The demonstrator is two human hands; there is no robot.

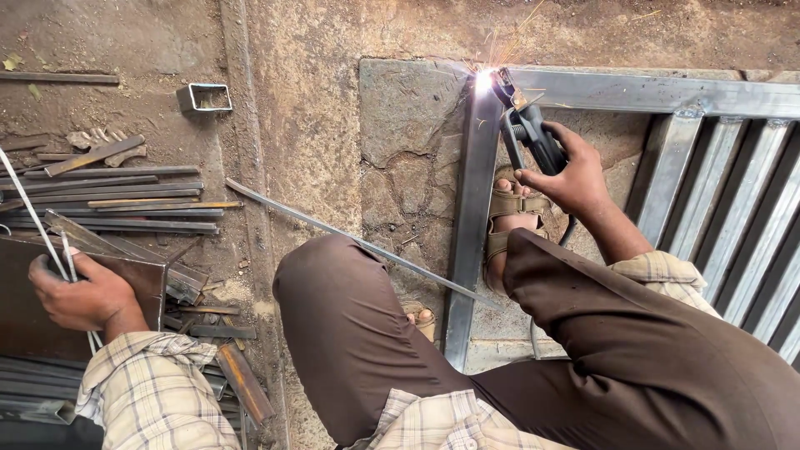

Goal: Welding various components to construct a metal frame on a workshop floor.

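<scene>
Head view: person crouching over a metal frame (658, 92) that lies on the ground, seen from above.
Right hand: right hand (571, 175) is closed tight around the dark grip of a welding holder (533, 133), far and right of the knees.
Welding holder: it points away from the person, and its tip meets the frame's far left corner, where a bright white spark (483, 81) throws off thin streaks.
Frame: grey steel tube; one bar (471, 217) runs from the spark toward the person, another runs right along the far edge, with slats (750, 208) filling the right side.
Foot: a sandalled foot (510, 221) rests just right of the near-running bar, under the right hand.
Left hand: left hand (79, 296) is curled shut around a few thin welding rods (37, 221), which stick out up and to the left; it rests against a brown metal sheet (92, 283) at the near left.
Scrap: a pile of steel strips (125, 196) lies on the dirt at the left, with a short square tube piece (204, 97) farther away.
Long strip: a thin flat strip (350, 240) slants across the ground behind the left knee to the frame bar.
</scene>
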